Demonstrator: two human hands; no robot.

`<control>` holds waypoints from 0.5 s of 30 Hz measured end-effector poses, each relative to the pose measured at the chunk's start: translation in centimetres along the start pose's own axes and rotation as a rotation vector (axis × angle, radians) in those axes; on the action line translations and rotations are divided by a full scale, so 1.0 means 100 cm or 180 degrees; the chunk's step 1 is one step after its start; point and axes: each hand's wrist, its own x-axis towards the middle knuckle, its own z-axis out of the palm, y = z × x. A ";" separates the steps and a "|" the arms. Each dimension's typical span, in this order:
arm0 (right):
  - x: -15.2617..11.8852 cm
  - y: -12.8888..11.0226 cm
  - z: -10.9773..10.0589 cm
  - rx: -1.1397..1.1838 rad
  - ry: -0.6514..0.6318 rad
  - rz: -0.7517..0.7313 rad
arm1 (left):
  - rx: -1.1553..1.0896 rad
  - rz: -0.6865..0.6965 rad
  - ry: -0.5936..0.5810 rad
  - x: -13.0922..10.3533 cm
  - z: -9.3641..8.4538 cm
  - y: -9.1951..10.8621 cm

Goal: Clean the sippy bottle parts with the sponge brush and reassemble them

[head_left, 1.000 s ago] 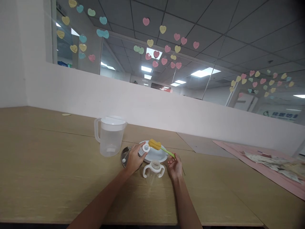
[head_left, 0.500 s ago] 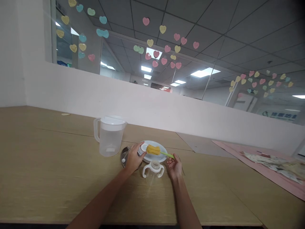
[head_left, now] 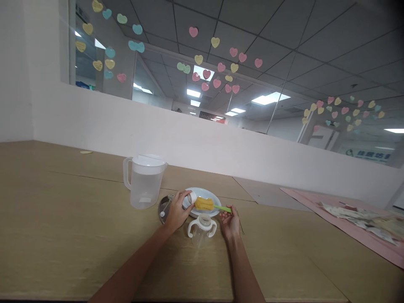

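Closed around a small white bottle cap (head_left: 192,197), my left hand (head_left: 177,211) is above the rim of a white plate (head_left: 215,199). My right hand (head_left: 230,221) grips the green handle of a bottle brush (head_left: 204,204), whose yellow sponge head is close beside the cap, over the plate. Just in front of the plate stands a clear baby bottle (head_left: 202,231) with two white handles and an uncovered mouth. Partly hidden behind my left hand, a round metal dish (head_left: 163,205) holds a small white part and a thin tube-like piece.
A lidded clear pitcher (head_left: 145,181) with liquid stands at back left. To the right, a pink cloth (head_left: 337,227) carries papers or packets (head_left: 360,219). A white wall (head_left: 189,139) under a window bounds the table (head_left: 78,227).
The cap in my left hand has turned, and its side now faces the sponge differently. The brush head has dipped slightly. The bottle and pitcher stay in place.
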 end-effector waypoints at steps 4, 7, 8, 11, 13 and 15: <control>-0.002 -0.002 0.003 0.0076 0.0109 0.0056 | -0.0014 -0.0030 -0.0100 -0.001 0.000 -0.001; -0.003 -0.002 0.003 0.0147 0.0112 0.0088 | 0.0036 0.0021 -0.0154 -0.001 0.000 0.000; -0.003 -0.002 0.003 0.0170 0.0137 0.0094 | 0.0045 0.0060 -0.0188 -0.001 0.000 0.000; -0.003 0.000 0.003 0.0179 0.0214 0.0077 | 0.0054 0.0125 -0.0260 -0.001 0.000 0.002; -0.003 0.001 0.004 0.0124 0.0211 0.0035 | 0.0048 0.0108 -0.0271 -0.002 0.000 0.002; -0.002 0.001 0.004 0.0061 0.0203 0.0001 | 0.0015 0.0101 -0.0300 -0.002 -0.001 0.003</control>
